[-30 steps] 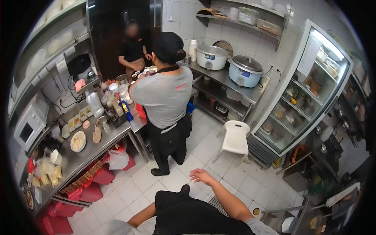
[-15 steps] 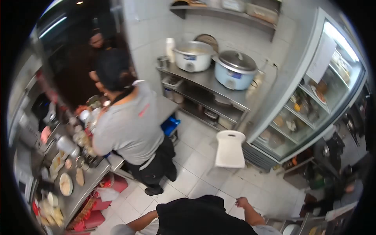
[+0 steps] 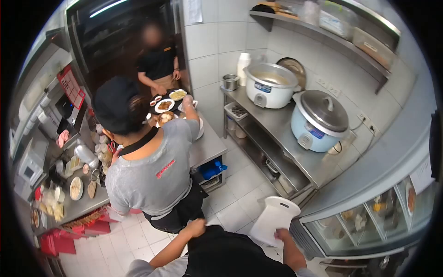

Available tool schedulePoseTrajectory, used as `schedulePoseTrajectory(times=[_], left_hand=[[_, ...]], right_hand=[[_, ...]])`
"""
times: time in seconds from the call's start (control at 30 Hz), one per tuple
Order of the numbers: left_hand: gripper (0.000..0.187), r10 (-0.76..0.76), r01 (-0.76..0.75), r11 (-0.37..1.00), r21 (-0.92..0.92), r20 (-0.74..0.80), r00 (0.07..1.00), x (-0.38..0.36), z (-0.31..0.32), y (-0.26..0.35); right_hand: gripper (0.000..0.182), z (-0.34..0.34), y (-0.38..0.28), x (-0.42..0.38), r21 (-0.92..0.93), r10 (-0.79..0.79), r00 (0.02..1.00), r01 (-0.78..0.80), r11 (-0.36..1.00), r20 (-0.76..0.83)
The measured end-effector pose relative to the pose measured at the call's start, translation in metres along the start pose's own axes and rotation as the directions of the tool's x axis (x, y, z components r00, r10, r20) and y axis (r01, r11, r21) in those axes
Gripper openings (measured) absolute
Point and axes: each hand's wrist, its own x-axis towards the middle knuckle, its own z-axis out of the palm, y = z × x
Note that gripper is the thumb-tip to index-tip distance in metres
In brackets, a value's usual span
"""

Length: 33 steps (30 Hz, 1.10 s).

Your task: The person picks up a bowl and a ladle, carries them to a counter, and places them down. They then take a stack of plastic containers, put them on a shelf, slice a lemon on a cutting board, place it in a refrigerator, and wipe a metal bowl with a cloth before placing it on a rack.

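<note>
My left hand (image 3: 197, 227) is curled closed at the edge of my black apron (image 3: 226, 253), close behind the co-worker in grey; what it holds, if anything, is hidden. Over the seat of the white plastic stool (image 3: 272, 218) is my right hand (image 3: 282, 234), its fingers loosely bent and partly apart, with nothing seen in them. Whether it touches the seat I cannot tell. The stool stands on the tiled floor beside the glass-front fridge (image 3: 369, 217).
A co-worker (image 3: 152, 171) in grey stands at the counter (image 3: 210, 147) by plates of food (image 3: 164, 105). Another person (image 3: 157, 62) is beyond it. Two large rice cookers (image 3: 270, 85) sit on a steel table (image 3: 272, 123). Red bins (image 3: 62, 242) are at the lower left.
The view has turned and come nearer the counter. My left hand now shows by the apron, and my right hand is over the stool. The co-worker's arm reaches toward the plates.
</note>
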Motion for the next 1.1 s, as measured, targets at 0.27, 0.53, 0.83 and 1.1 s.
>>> schedulePoseTrajectory(times=[0.27, 0.53, 0.83, 1.1], left_hand=[[0.032, -0.024, -0.122, 0.965, -0.232, -0.541, 0.841, 0.246, -0.036, 0.064], [0.030, -0.341, 0.205, 0.937, -0.281, -0.626, 0.702, 0.395, -0.123, 0.045], [0.031, 0.022, 0.053, 0.995, 0.082, -0.721, 0.693, 0.429, -0.182, -0.017], [0.044, 0.187, -0.079, 0.975, 0.208, -0.575, 0.797, 0.411, -0.178, -0.033]], right_hand=[[0.020, -0.123, -0.377, 0.200, 0.727, 0.072, 0.991, -0.131, 0.674, 0.112], [0.041, -0.097, -0.418, 0.235, 0.161, -0.001, 0.828, -0.107, 0.981, 0.560], [0.024, -0.175, -0.352, 0.220, 0.613, 0.224, 0.885, -0.448, 0.650, 0.409], [0.024, -0.212, -0.369, 0.280, 0.666, 0.278, 0.900, -0.436, 0.605, 0.336]])
